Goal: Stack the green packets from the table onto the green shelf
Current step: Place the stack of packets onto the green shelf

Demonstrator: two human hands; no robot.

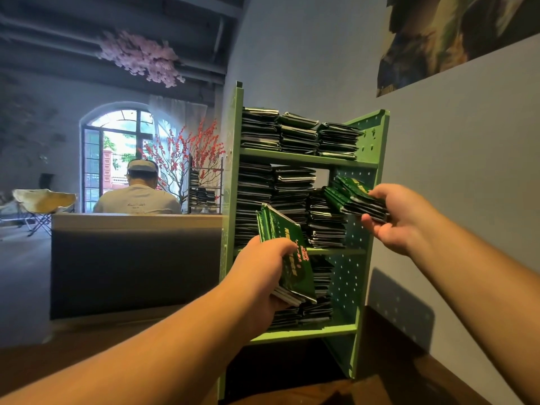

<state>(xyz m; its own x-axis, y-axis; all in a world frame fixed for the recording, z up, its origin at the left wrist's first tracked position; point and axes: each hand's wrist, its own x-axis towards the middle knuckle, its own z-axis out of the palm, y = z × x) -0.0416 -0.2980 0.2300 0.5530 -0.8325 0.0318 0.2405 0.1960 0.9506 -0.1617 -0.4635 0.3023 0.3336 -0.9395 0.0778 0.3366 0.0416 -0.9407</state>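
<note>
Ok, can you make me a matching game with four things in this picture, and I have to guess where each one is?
Things:
1. bundle of packets in the left hand
2. bundle of packets in the right hand
3. pink blossoms
4. red blossom tree

Places:
A. hanging from the ceiling
B. by the arched window
C. held in front of the lower part of the green shelf
D. held up by the middle tier, over the shortest pile

Pairs: 1-C, 2-D, 3-A, 4-B
</note>
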